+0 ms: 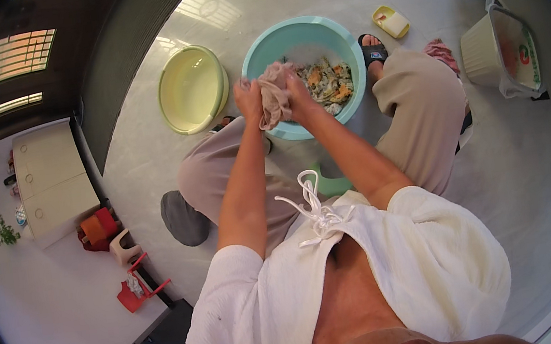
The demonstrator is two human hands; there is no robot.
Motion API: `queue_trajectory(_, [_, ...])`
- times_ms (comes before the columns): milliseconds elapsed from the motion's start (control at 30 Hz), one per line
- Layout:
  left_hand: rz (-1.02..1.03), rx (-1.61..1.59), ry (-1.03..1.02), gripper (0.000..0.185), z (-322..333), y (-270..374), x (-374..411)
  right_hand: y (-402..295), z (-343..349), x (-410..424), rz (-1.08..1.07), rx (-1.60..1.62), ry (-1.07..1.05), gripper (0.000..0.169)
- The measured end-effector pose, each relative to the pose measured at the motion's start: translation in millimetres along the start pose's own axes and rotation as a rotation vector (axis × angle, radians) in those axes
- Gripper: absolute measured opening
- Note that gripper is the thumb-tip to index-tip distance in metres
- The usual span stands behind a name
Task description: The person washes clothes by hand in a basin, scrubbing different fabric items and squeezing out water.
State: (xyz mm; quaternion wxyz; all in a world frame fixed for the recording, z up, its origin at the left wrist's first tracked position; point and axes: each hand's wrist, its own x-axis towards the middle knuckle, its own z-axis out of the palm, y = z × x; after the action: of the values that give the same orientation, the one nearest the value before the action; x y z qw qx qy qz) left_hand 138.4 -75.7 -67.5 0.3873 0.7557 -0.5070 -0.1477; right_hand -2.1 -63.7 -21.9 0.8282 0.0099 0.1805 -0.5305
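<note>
My left hand and my right hand grip a bunched, wet-looking pinkish-beige cloth between them. They hold it over the near left part of a round light-blue plastic basin. Inside the basin, patterned fabric in white, dark and orange lies in a heap, with whitish suds beside it. A pale yellow plastic basin stands on the floor to the left. To the right of the blue basin is a yellow soap dish with a white bar in it.
A lined waste bin stands at the right. Part of a green plastic stool shows beneath me. A grey rounded object lies by my left knee. Farther left are a cream cabinet, a red chair and a small beige stool.
</note>
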Motion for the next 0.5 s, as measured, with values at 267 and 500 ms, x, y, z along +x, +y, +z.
queue_trajectory(267, [-1.046,-0.97,-0.304,0.027,8,-6,-88,-27,-94,23,-0.07,0.247,0.381,0.033])
queue_trajectory(500, [-0.689,-1.112,-0.272,0.048,19,-9,-39,-29,-154,37,-0.009,0.045,0.59,0.026])
